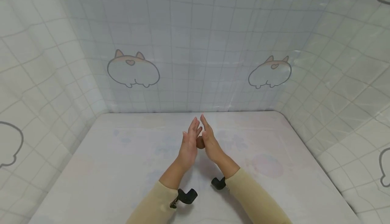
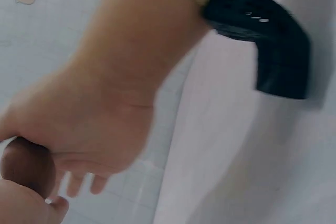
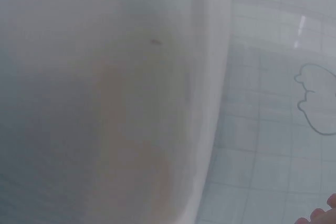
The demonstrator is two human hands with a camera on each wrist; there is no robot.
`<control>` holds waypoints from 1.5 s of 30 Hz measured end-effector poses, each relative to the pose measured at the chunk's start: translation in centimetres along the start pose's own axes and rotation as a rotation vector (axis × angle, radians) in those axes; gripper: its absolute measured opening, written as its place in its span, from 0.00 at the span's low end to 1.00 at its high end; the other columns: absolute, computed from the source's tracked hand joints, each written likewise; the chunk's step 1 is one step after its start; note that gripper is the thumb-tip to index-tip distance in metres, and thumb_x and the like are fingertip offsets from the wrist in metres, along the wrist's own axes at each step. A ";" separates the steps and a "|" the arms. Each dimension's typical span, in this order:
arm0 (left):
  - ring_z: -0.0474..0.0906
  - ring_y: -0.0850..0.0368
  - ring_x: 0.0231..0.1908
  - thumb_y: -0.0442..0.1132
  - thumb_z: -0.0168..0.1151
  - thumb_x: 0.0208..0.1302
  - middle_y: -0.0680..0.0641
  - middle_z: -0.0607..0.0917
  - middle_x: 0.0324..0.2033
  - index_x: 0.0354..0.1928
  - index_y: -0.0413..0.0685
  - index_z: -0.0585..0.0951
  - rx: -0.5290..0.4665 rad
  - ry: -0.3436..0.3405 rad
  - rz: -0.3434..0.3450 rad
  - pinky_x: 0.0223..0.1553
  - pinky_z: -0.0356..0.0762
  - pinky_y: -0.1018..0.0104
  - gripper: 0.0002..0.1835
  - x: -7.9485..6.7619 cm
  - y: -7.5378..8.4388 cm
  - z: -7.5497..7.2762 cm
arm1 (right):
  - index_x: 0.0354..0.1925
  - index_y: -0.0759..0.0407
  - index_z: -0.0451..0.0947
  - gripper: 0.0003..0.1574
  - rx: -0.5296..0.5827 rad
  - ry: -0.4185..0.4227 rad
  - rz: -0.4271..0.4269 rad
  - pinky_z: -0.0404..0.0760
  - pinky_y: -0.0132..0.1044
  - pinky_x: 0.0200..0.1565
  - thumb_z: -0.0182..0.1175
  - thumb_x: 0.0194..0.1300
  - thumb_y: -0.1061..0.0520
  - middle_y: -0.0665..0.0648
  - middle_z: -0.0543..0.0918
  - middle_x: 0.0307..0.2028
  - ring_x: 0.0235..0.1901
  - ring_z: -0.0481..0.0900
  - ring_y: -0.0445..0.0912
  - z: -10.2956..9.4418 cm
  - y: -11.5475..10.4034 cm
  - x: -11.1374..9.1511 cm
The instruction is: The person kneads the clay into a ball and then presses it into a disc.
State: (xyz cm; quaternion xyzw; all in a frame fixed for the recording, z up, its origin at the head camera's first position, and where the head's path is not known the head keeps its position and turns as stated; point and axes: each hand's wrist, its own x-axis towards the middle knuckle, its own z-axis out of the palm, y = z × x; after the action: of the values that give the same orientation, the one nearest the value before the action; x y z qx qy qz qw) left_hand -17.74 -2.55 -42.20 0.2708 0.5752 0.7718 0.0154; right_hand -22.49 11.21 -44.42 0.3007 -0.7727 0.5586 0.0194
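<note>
A small brown ball [image 1: 200,142], smooth and clay-like, sits between the palms of my two hands above the white table. From the left, my left hand [image 1: 189,147] presses on it, fingers straight and pointing away from me. My right hand [image 1: 212,147] presses from the other side with straight fingers, the fingertips of both hands close together. The left wrist view shows the brown ball [image 2: 29,166] between the palm of one hand [image 2: 94,119] and part of the other. In the right wrist view only some fingertips [image 3: 317,216] appear at the lower right corner.
A white table [image 1: 122,163] with faint pastel patches lies under my hands. Grid-patterned sheeting [image 1: 201,54] with cartoon animals rises behind it and at both sides. Black wrist-worn devices [image 1: 188,196] stick out from both cream sleeves [image 1: 256,197].
</note>
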 end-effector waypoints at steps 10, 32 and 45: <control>0.32 0.46 0.77 0.76 0.20 0.69 0.47 0.35 0.79 0.80 0.51 0.36 0.126 0.077 0.093 0.70 0.26 0.36 0.49 0.6 0.8 -0.1 | 0.81 0.45 0.31 0.55 -0.027 -0.041 -0.124 0.45 0.72 0.67 0.22 0.69 0.18 0.51 0.39 0.80 0.77 0.36 0.52 0.5 -0.3 -0.9; 0.37 0.43 0.77 0.75 0.14 0.69 0.45 0.43 0.79 0.80 0.67 0.41 0.326 0.250 -0.178 0.66 0.40 0.26 0.42 0.4 -1.4 -1.2 | 0.80 0.55 0.32 0.56 -0.004 -0.070 -0.317 0.41 0.68 0.69 0.18 0.71 0.21 0.58 0.38 0.80 0.78 0.35 0.53 2.2 -3.4 -2.3; 0.42 0.38 0.76 0.71 0.09 0.71 0.39 0.45 0.78 0.81 0.62 0.40 0.435 0.121 -0.223 0.67 0.40 0.27 0.41 -0.4 -2.0 -0.9 | 0.81 0.51 0.32 0.56 -0.018 0.029 -0.250 0.42 0.68 0.69 0.18 0.70 0.20 0.54 0.39 0.80 0.78 0.36 0.52 0.7 -3.8 -0.9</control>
State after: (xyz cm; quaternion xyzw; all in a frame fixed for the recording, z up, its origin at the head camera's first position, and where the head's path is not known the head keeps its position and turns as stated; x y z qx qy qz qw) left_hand -18.34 -2.79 -44.37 0.1559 0.7539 0.6382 0.0073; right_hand -19.73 10.25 -41.81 0.3864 -0.7339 0.5491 0.1030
